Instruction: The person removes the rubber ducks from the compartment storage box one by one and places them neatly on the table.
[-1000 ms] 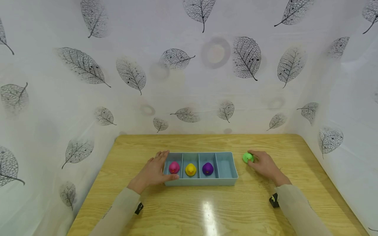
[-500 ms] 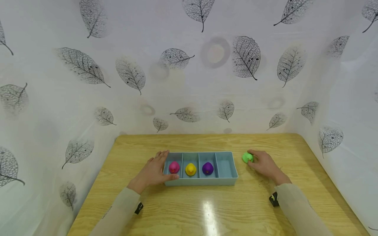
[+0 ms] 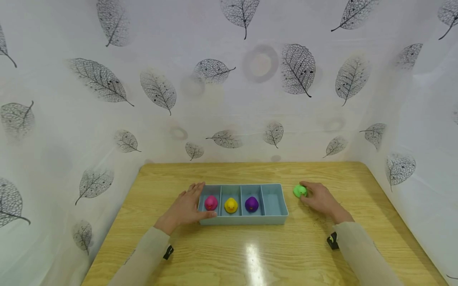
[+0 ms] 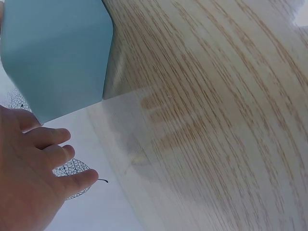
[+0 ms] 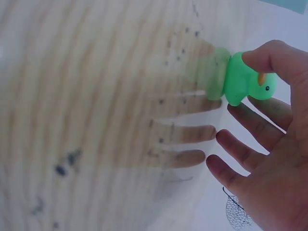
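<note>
Leaf-printed sheeting (image 3: 232, 103) lines the tabletop (image 3: 304, 254) beyond its far edge. Beside the tray (image 3: 243, 221) (left hand (image 3: 182, 208) spread wide at its left end), the right hand (image 3: 321, 201) pinches a green duck (image 3: 299, 191).

Left grip (image 3: 183, 208) spreads, thumb (image 3: 207, 215) apart from fingers (image 3: 196, 190); right grip (image 3: 321, 201) pinches with thumb and fingers; forearms (image 3: 143, 254) angle inward.

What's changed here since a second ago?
Very little: the green duck seems to have turned slightly toward the picture's right, held by the right hand. Nothing was newly gripped or let go. The left hand stays on the box; the pink duck, yellow duck and purple duck sit as before.
</note>
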Tool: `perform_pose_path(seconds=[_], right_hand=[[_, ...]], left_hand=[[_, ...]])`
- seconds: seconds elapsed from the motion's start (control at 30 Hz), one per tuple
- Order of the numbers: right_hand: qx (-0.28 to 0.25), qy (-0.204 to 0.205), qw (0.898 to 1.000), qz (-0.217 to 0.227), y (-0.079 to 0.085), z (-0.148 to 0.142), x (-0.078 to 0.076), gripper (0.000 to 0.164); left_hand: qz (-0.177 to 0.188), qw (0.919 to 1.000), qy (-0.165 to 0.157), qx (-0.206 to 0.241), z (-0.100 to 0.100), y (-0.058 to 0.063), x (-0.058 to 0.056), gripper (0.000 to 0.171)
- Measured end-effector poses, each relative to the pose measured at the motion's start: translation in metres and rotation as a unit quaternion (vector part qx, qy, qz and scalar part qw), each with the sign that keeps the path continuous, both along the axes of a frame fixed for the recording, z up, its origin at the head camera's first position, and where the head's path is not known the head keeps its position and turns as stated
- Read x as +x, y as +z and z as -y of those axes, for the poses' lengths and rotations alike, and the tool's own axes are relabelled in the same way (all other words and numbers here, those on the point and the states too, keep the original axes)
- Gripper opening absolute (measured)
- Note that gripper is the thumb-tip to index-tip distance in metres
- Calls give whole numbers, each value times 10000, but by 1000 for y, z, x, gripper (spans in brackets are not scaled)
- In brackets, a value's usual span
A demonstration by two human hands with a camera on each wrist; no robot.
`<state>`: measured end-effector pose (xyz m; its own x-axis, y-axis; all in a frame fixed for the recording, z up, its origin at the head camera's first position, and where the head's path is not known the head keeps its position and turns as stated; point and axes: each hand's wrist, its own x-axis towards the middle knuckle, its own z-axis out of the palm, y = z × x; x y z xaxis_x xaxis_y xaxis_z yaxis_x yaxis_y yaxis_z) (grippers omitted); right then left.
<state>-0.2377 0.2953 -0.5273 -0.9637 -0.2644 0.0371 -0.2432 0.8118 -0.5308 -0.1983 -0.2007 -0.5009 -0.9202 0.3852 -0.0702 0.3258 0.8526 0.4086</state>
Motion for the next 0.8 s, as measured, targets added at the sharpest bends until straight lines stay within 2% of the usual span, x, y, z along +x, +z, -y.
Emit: perform_pose_path(seconds=[0.13, 0.3, 0.57, 0.8], right_hand=[[82, -16, 10000, -37, 10, 1, 2, 62], [-99, -16, 9998, -143, 29, 9, 7, 61], [-456, 379, 9954, -755, 54, 37, 15, 55], [-841, 706, 9902, -859, 69, 66, 26, 54]], left_hand=[[22, 10000, -1, 11, 0, 1, 0, 123], [45, 10000, 8, -12, 1, 1, 0, 124], [139, 9999, 16, 35, 1, -4, 1, 124], [80, 9999, 26, 93, 1, -6, 1, 123]])
